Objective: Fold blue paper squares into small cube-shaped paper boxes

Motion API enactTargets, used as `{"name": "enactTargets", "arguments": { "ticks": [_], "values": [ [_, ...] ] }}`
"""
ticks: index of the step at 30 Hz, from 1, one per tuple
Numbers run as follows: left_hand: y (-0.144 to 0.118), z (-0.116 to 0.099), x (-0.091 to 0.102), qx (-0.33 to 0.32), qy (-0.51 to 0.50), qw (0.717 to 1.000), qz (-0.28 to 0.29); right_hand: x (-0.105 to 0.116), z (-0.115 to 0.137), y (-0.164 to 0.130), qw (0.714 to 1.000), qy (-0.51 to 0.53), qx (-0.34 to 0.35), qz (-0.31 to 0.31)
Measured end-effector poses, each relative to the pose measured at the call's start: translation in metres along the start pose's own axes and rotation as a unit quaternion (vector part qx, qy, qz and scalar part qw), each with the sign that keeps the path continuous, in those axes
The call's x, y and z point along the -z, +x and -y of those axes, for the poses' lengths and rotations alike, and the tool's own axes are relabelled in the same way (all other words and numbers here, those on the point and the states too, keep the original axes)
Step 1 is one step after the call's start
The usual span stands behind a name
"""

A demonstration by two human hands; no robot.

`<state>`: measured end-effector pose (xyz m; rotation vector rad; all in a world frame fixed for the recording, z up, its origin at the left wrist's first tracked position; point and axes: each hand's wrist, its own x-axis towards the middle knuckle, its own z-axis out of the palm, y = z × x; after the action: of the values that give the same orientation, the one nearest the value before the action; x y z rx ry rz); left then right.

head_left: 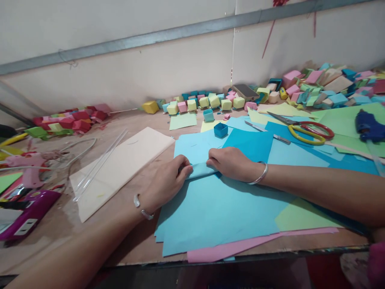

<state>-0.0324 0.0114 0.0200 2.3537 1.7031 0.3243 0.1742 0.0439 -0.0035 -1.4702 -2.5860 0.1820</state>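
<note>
A narrow folded strip of light blue paper [199,170] is stretched between my two hands. My left hand [173,176] pinches its left end between thumb and fingers. At the other end my right hand [230,162] has its fingers curled round the strip. Beneath lie sheets of light blue paper [216,216], with a darker blue sheet [251,144] partly under my right hand. Just beyond my hands sits a small dark blue paper box [220,129], open at the top, and behind it a light blue paper box [208,115].
Right of my hands lie a craft knife [267,133], scissors [309,131] and a blue glue gun [369,126]. Cream paper [129,160] carries clear glue sticks [102,164] on the left, near a pink glue gun [31,164] and purple power strip [28,216]. Paper cubes [207,102] line the wall.
</note>
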Motion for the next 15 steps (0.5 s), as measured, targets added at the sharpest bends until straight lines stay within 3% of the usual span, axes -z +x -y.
{"name": "enactTargets", "arguments": {
  "ticks": [5,8,15],
  "values": [
    [0.003,0.018,-0.011,-0.073,0.073,0.992,-0.076,0.002,0.001,0.001,1.000,-0.007,0.002,0.006],
    [0.006,0.023,-0.012,-0.094,0.097,0.989,-0.056,0.002,0.001,0.000,1.000,-0.005,0.004,0.004],
    [0.010,0.019,-0.006,-0.094,0.033,0.995,-0.025,0.002,0.001,-0.002,1.000,0.004,0.012,-0.019]
  ]
}}
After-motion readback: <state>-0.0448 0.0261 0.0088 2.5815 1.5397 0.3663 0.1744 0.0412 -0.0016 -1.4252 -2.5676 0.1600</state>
